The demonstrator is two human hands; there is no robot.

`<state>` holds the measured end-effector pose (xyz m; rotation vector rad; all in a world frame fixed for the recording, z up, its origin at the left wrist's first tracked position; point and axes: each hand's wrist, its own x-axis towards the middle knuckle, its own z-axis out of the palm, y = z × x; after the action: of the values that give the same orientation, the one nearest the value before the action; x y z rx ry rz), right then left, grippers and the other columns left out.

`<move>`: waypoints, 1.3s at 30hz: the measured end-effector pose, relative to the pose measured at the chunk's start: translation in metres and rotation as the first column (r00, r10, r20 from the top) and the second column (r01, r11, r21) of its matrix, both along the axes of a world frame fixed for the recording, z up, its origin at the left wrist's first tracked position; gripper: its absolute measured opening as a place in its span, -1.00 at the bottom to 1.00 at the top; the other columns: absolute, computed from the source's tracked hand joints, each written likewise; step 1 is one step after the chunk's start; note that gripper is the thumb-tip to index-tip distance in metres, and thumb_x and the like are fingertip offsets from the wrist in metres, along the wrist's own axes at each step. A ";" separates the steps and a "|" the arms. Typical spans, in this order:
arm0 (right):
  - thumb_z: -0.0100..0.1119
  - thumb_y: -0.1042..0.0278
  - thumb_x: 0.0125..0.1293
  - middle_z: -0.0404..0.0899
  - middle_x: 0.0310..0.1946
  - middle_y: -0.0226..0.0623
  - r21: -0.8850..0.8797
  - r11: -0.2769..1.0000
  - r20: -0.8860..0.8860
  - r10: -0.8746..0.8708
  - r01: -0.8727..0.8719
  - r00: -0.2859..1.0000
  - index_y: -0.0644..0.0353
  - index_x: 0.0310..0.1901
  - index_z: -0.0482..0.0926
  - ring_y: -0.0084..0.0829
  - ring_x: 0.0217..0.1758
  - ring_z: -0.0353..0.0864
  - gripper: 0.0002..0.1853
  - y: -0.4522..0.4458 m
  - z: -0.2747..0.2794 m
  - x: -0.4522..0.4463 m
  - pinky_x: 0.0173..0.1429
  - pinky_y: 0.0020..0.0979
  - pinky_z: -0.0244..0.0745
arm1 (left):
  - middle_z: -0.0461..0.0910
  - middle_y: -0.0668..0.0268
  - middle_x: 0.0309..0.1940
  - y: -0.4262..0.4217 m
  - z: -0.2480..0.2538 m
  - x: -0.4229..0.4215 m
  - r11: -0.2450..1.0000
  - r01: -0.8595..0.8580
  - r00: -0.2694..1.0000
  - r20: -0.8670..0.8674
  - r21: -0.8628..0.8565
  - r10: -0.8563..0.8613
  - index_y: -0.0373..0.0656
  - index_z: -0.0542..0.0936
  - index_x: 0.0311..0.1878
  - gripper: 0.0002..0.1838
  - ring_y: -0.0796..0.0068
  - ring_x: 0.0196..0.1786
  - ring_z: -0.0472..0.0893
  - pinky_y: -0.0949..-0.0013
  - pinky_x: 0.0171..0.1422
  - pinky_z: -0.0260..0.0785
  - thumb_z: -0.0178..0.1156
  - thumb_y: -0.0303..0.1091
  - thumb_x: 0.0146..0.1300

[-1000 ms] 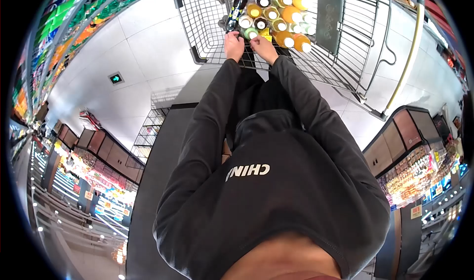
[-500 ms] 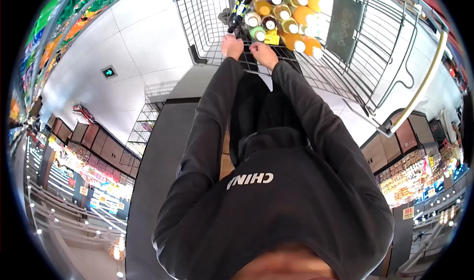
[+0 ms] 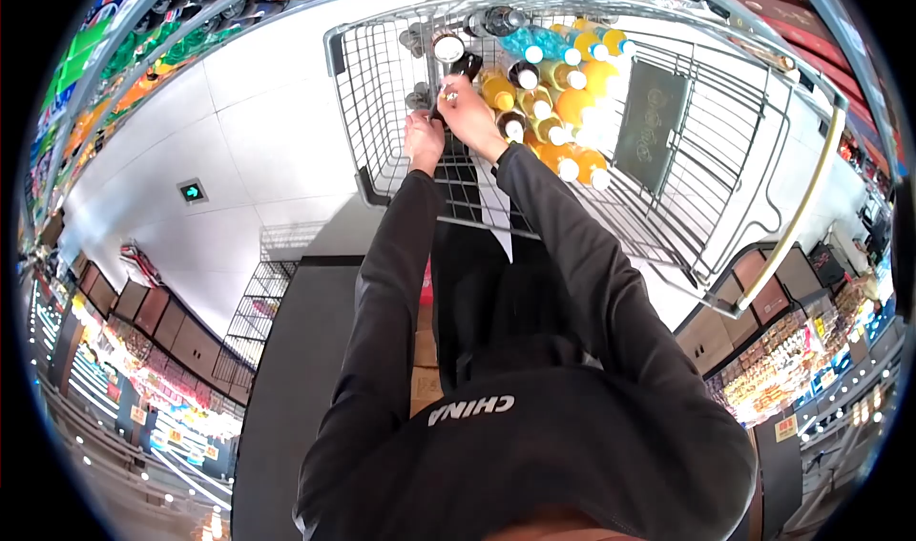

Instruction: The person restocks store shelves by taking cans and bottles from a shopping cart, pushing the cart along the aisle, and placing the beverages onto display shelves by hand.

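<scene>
Inside the wire shopping cart [image 3: 359,174], a dark bottle [image 3: 467,65] lies tilted, its lower part covered by my hands. My right hand [image 3: 469,116] reaches across it from the right, fingers curled round its middle. Just below and to the left, my left hand [image 3: 424,140] is closed at the bottle's near end; the fingertips are partly hidden. Close to my right hand stand bottles with white caps and yellow or orange drink, such as an orange one [image 3: 574,105]. Behind them are blue bottles [image 3: 534,41].
A dark panel [image 3: 653,126] hangs inside the cart, whose yellowish handle [image 3: 797,212] is at the right. Shelves of drinks [image 3: 114,73] line the upper left. A black wire rack [image 3: 258,307] stands at the lower left, and a green-arrow floor sign [image 3: 193,192] shows on the tiles.
My right hand has moved up and left from near the green-capped bottle onto the dark bottle. My left hand stays at the bottle's near end. The cart now appears lower in view.
</scene>
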<state>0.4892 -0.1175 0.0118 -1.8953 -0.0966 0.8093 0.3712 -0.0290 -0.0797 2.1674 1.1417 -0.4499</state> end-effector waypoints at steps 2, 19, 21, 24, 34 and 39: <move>0.24 0.49 0.35 0.56 0.04 -0.04 -0.003 0.996 0.199 -0.086 0.089 0.976 0.26 0.22 0.41 -0.05 0.13 0.62 -0.57 0.012 -0.014 0.025 0.22 -0.21 0.53 | 0.56 -0.03 0.08 0.007 -0.010 0.014 1.000 0.019 0.991 0.135 0.003 -0.019 -0.23 0.51 0.11 -0.63 -0.11 0.17 0.56 -0.01 0.28 0.42 0.26 -0.30 0.29; 0.45 0.43 0.10 0.53 0.23 -0.02 -0.139 0.990 0.314 0.063 -0.020 0.947 0.10 0.35 0.44 0.09 0.32 0.53 -0.28 0.024 -0.087 0.061 0.35 -0.09 0.50 | 0.48 0.08 0.22 0.043 -0.031 0.104 0.953 0.187 0.918 0.302 0.238 -0.255 0.00 0.37 0.43 -0.23 -0.02 0.25 0.55 0.00 0.33 0.44 0.48 -0.30 0.15; 0.44 0.43 0.10 0.55 0.21 -0.11 -0.095 0.996 0.340 0.030 0.002 0.940 0.06 0.33 0.46 0.05 0.29 0.56 -0.31 0.027 -0.083 0.059 0.33 -0.10 0.51 | 0.48 0.11 0.22 0.048 -0.028 0.115 0.950 0.224 0.884 0.364 0.219 -0.292 0.06 0.37 0.44 -0.20 -0.02 0.25 0.54 -0.02 0.35 0.42 0.47 -0.35 0.10; 0.44 0.36 0.14 0.58 0.20 -0.11 -0.091 0.996 0.305 0.003 0.026 0.952 0.06 0.31 0.50 0.03 0.27 0.58 -0.35 0.026 -0.076 0.060 0.31 -0.10 0.53 | 0.52 0.18 0.21 0.053 -0.023 0.127 0.948 0.271 0.859 0.403 0.165 -0.316 0.21 0.41 0.42 -0.20 0.00 0.26 0.54 0.02 0.36 0.44 0.45 -0.39 0.05; 0.55 0.32 0.05 0.58 0.24 -0.04 0.124 0.992 0.291 -0.008 -0.029 0.957 0.18 0.32 0.51 -0.01 0.34 0.56 -0.26 -0.007 -0.007 0.049 0.41 -0.16 0.47 | 0.66 0.00 0.15 0.049 0.076 0.103 0.940 0.335 0.873 0.397 -0.066 -0.283 0.01 0.44 0.34 -0.34 -0.12 0.22 0.64 -0.01 0.31 0.53 0.43 -0.32 0.16; 0.60 0.30 0.05 0.59 0.22 -0.16 0.356 0.929 -0.072 -0.079 0.099 0.994 0.21 0.36 0.52 -0.22 0.35 0.55 -0.21 -0.030 0.071 0.036 0.49 -0.25 0.39 | 0.66 -0.10 0.16 0.029 0.154 0.082 0.925 0.276 0.908 0.386 -0.260 -0.162 -0.14 0.31 0.42 -0.26 -0.12 0.20 0.68 0.03 0.29 0.55 0.42 -0.21 0.24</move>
<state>0.5250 -0.1473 0.0832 -1.5186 -0.1144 0.7275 0.4534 0.0000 0.0740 1.9995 0.5824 -0.2893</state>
